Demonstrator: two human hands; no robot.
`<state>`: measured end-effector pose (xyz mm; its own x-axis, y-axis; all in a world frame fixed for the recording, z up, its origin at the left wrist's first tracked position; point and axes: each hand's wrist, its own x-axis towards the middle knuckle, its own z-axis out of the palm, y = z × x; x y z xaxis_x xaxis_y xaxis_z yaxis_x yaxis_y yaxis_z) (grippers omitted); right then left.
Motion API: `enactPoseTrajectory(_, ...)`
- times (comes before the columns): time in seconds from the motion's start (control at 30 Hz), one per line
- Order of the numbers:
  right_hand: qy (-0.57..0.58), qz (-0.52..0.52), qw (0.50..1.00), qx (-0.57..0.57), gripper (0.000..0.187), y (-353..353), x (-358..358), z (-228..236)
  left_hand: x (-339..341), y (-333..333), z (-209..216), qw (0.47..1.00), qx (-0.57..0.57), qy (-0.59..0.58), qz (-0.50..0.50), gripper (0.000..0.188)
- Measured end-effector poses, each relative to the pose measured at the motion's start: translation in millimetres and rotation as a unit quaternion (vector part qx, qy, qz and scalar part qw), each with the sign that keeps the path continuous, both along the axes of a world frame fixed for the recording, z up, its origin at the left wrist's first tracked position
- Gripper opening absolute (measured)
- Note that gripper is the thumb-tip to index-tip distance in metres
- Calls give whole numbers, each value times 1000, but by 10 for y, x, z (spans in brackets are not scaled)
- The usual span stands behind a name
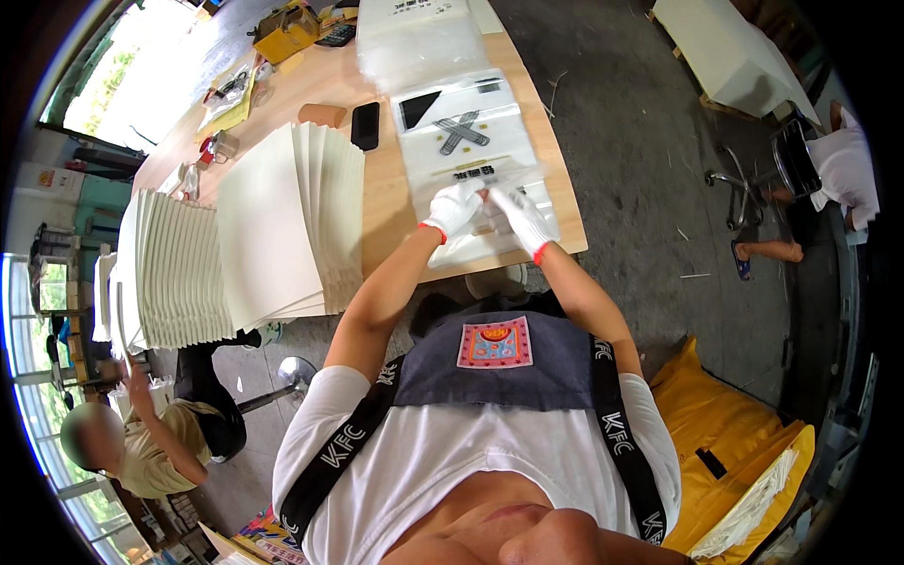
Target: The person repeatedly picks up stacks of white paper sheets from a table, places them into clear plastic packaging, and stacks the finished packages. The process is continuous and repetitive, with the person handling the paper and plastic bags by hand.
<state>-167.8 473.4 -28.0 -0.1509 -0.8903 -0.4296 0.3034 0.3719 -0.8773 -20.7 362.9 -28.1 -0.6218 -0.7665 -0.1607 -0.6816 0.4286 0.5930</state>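
Note:
Both my hands wear white gloves with red cuffs and meet over a clear plastic bag (443,250) with dark print, lying near the table's front edge. My left hand (455,208) is closed, its fingertips pinching the bag's film. Beside it, my right hand (520,218) slants in from the right, fingers pressed together on the same film; a slight blur softens them. Under and beyond the hands lies a flat pile of printed clear bags (463,122), marked with a dark crossed pattern. Farther back on the table rests a thicker stack of clear bags (414,47).
Tall fanned stacks of white sheets (268,202) fill the table's left side. A black phone (365,126) lies beside them, with a yellow box (285,33) farther back. At left a person (169,443) handles sheets; another person (843,165) sits at right. A yellow sack (725,424) stands by my right.

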Motion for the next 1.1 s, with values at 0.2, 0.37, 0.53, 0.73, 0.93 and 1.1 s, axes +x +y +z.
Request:
enactPoseTrajectory(0.2, 241, 101, 960, 104, 31, 41, -358, -337, 69, -521, 652, 716, 343, 596, 123, 37)
enactPoseTrajectory(0.37, 526, 129, 804, -246, 50, -77, -222, 56, -12, -463, 883, 960, 116, 250, 54, 28)
enactPoseTrajectory(0.53, 653, 181, 707, -204, 72, -628, 49, 105, -180, -44, 1456, 961, 14, 277, -7, 26)
enactPoseTrajectory(0.73, 560, 440, 676, -189, 59, -761, -162, 11, 72, -59, 1322, 966, -252, 49, 23, 49)
enactPoseTrajectory(0.93, 523, 336, 762, -181, 40, -103, 108, 1881, 972, 889, 1548, 888, -414, 177, 91, 49)
enactPoseTrajectory(1.1, 146, 399, 886, -186, 28, -166, 1069, 1587, 1948, 1620, 1044, 862, -461, 131, 165, 31)
